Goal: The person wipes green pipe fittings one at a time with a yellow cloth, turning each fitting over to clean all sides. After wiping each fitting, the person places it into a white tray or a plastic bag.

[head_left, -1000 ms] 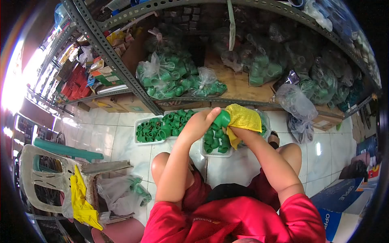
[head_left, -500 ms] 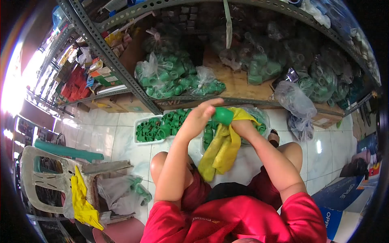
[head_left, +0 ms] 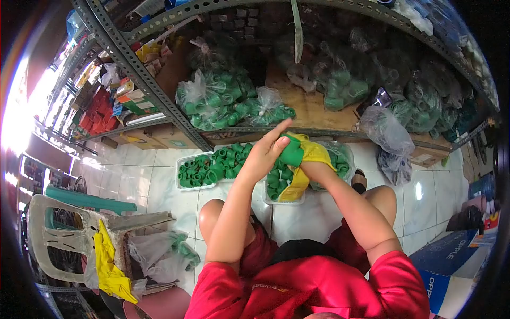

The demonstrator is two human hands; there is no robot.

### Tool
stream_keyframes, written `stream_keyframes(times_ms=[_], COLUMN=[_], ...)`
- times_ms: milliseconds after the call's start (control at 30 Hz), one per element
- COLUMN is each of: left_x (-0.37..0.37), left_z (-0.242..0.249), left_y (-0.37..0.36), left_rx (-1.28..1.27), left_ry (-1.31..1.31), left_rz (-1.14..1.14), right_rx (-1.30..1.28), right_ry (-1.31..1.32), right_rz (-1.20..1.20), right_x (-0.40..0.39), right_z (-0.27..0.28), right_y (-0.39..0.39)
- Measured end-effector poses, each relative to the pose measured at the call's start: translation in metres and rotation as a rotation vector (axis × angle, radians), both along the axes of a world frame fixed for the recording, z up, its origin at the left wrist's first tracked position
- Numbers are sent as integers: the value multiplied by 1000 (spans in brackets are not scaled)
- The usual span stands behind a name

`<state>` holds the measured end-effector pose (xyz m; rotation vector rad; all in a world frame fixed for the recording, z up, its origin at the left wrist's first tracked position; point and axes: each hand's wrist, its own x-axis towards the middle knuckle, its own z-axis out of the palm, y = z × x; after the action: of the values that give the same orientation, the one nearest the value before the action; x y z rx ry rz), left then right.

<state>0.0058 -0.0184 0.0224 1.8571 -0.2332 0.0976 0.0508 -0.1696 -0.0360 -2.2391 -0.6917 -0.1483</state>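
Note:
A green plastic pipe fitting [head_left: 291, 152] is between my two hands, above the trays. My right hand [head_left: 314, 171] grips it through a yellow cloth [head_left: 311, 151], which wraps the fitting's right side and hangs down over a tray. My left hand [head_left: 264, 156] is open, its fingers stretched upward, with the thumb and palm side against the fitting's left end. Beneath the hands, a white tray [head_left: 291, 201] holds more green fittings [head_left: 276, 183]. Another white tray [head_left: 195, 187] of green fittings stands to the left.
A metal shelf [head_left: 255, 131] ahead carries plastic bags of green fittings [head_left: 215, 98]. One clear bag [head_left: 388, 130] hangs over its edge on the right. To the left is a worn plastic chair [head_left: 56, 234] with a yellow cloth [head_left: 109, 260] on it. Blue-and-white boxes [head_left: 446, 260] stand at right.
My left thumb and fingers have shifted up and round the fitting's end. The yellow cloth has been gathered up and hangs shorter, uncovering more of the tray and floor.

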Motion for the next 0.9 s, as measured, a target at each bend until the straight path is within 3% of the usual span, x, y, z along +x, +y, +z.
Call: stream_keyframes(times_ms=[33, 100, 133, 167, 233, 267, 300, 367, 433, 500, 533, 600, 733, 800, 833, 900], left_x=[0, 1, 1, 1, -1, 1, 2, 3, 0, -4, -7, -4, -3, -4, -4, -3], left_z=[1, 0, 0, 0, 2, -6, -8, -9, -12, -6, -3, -7, -6, -2, 0, -2], left_y=[-2, 1, 2, 1, -2, 1, 5, 17, 17, 11, 7, 12, 7, 6, 6, 10], left_rx=[-23, -71, -119, -118, -232, -250, -247, -256, -154, 155, 137, 114, 108, 162, 219, 160], left_ry=[-81, -46, -12, -11, -47, -41, -39, 370, 366, 416, 274, 256, 66, 6, -57, -37], left_rz=[15, -82, -179, -181, -159, -67, -66, 121, 165, 185, 220, 141, 27, -2, -29, -69], right_rx=[-1, 621, 646, 647, 530, 58, 60, -88, -125, -86, -86, -265, -282, 527, 528, 806], right_ry=[2, 974, 1075, 1075, 489, -106, -104, -147, -124, -189, -188, -102, 2, 701, 701, 1093], right_rz=[-1, 137, 149, 147, 108, 121, 123, -30, -66, -40, -40, -11, -54, 8, 8, 192], right_x=[-2, -10, -6, -5, -2, 8, 7, -6, -5, -2, -2, -1, 3, 2, 3, 6], right_z=[6, 25, 21, 19, 15, 8, 3, 29, 28, 12, 13, 19, 25, 16, 14, 12], right_y=[-1, -3, -4, -3, -1, -4, -7, -7, -4, -2, -2, -3, -9, -10, -11, -14])
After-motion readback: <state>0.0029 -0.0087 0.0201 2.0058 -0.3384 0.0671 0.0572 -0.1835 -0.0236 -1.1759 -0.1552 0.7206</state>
